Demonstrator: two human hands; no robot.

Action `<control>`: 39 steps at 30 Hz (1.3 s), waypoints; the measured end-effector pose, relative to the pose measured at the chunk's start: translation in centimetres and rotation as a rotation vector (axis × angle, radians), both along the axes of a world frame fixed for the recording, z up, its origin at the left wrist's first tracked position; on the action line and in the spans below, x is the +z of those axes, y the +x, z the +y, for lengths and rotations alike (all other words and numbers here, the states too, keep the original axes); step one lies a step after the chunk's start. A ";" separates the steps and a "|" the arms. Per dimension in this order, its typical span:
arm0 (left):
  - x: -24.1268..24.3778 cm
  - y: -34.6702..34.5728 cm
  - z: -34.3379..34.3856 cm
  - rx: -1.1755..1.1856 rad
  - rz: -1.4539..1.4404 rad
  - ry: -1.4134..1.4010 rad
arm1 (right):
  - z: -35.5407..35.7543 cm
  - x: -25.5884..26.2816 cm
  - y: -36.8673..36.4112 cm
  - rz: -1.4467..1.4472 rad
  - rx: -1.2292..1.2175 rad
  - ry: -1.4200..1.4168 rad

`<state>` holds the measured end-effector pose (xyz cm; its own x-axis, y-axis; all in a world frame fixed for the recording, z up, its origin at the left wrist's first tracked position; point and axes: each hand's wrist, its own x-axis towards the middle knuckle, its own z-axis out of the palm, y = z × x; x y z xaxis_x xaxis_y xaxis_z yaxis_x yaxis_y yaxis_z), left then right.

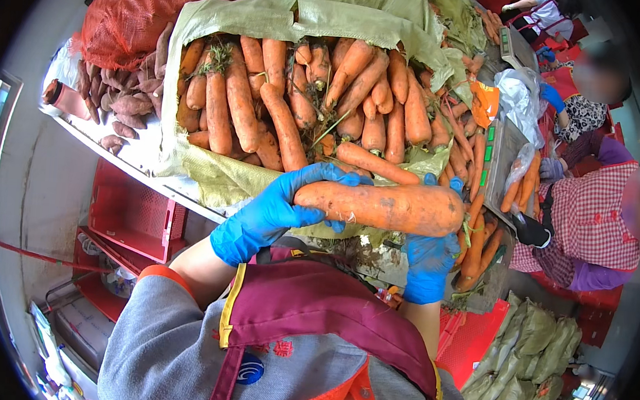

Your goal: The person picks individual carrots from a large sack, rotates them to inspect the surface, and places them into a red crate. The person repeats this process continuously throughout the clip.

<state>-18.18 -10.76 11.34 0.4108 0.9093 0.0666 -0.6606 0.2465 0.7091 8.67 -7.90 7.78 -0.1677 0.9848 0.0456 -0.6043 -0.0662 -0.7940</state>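
A large, soil-specked carrot (381, 206) lies crosswise before my chest, held between both hands. My left hand (297, 198), in a blue glove, grips its narrower end with the thumb below and fingers over the top. Around the thick end is my right hand (433, 248), also blue-gloved, its fingertips showing above the carrot and its palm partly hidden behind it. Just beyond, an opened pale green woven sack (204, 171) holds many loose carrots (286, 124), some with green tops. One carrot (378, 163) rests at the sack's near edge, close behind the held one.
More carrots (479, 252) are piled right of my right hand, near a scale (498, 157). Sweet potatoes (133, 103) and a red mesh sack (149, 11) sit left. A red crate (130, 213) stands below the table edge. A co-worker in a checked apron (590, 204) is at right.
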 end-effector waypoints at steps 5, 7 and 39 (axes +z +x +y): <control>0.0 0.5 -0.4 0.000 0.005 0.007 | -0.6 2.3 -0.8 -0.141 -0.105 -0.053; 0.1 0.9 -0.5 0.006 0.030 0.027 | -0.5 1.8 0.2 -0.579 -0.132 0.017; -6.3 6.0 3.0 -0.317 0.494 -0.070 | -23.0 -9.2 22.9 -0.699 -1.031 -0.677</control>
